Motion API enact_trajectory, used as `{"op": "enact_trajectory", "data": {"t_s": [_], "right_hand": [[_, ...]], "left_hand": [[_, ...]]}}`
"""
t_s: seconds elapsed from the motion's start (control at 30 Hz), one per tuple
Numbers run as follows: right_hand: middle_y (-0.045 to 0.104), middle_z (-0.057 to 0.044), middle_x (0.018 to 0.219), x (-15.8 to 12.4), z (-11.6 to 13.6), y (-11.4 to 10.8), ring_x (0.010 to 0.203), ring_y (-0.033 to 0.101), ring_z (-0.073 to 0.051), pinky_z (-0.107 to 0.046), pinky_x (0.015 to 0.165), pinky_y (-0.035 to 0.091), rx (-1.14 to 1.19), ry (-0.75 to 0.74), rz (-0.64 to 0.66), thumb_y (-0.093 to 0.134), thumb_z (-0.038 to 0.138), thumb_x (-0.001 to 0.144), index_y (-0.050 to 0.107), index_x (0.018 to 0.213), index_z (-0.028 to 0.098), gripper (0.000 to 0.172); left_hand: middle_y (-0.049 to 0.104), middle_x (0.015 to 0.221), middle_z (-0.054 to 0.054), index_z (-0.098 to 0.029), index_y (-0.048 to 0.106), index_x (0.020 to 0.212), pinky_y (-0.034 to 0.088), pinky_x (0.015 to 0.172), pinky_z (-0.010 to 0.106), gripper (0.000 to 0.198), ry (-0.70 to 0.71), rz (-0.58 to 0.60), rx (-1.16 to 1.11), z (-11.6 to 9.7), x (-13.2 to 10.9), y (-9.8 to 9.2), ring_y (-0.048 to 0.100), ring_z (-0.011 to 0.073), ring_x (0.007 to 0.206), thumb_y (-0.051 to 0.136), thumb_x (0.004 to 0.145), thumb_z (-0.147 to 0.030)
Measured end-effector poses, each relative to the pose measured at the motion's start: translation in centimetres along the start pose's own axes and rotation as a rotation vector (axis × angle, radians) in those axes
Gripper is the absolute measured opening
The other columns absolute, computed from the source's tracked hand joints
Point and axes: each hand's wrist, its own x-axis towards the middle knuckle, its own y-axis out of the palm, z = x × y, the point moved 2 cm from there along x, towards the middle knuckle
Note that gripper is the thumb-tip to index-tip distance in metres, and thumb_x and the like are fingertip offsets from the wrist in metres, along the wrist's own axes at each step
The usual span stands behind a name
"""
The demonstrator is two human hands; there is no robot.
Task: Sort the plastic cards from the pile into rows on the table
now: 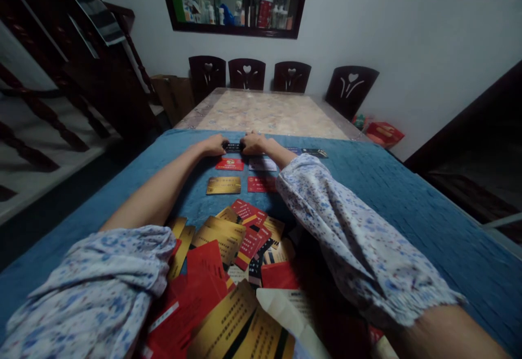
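Both my arms stretch forward over a blue cloth [408,201]. My left hand [215,144] and my right hand [253,143] meet at a dark card [233,147] lying at the far end of the cloth, fingers pressed on its two ends. Just nearer lie a red card [229,164] and a pale card [262,164], then a gold card [223,185] and another red card [261,184], laid out in rows. A loose pile of red, gold and black cards [228,272] lies close to me between my sleeves.
More dark cards [314,153] lie to the right of my right hand. Beyond the cloth is a marble-patterned table top [265,111] with several dark chairs [247,73] along the wall. A staircase [61,92] rises at left. A red box [383,132] sits on the floor.
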Motion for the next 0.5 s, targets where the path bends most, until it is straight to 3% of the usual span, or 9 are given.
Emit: {"op": "enact_trajectory", "data": {"t_s": [0.27,0.5], "right_hand": [[0.06,-0.019,0.14,0.7,0.2,0.1,0.132,0.049,-0.038,-0.053,0.106,0.049,0.013,0.003,0.012,0.063,0.027,0.079,0.066,0.135,0.016,0.057],[0.063,-0.019,0.138,1.0,0.5,0.5,0.132,0.053,-0.038,-0.056,0.105,0.051,0.032,0.025,-0.044,0.063,0.022,0.076,0.07,0.129,0.016,0.054]], "left_hand": [[0.068,0.131,0.014,-0.014,0.067,0.132,0.052,0.099,0.028,0.06,-0.12,0.102,0.06,-1.0,0.3,-0.5,0.065,0.0284,0.116,0.068,0.072,-0.016],[0.067,0.135,0.012,-0.017,0.069,0.128,0.052,0.101,0.027,0.059,-0.176,0.075,0.034,-1.0,0.2,-0.2,0.065,0.0274,0.12,0.068,0.07,-0.018]]}}
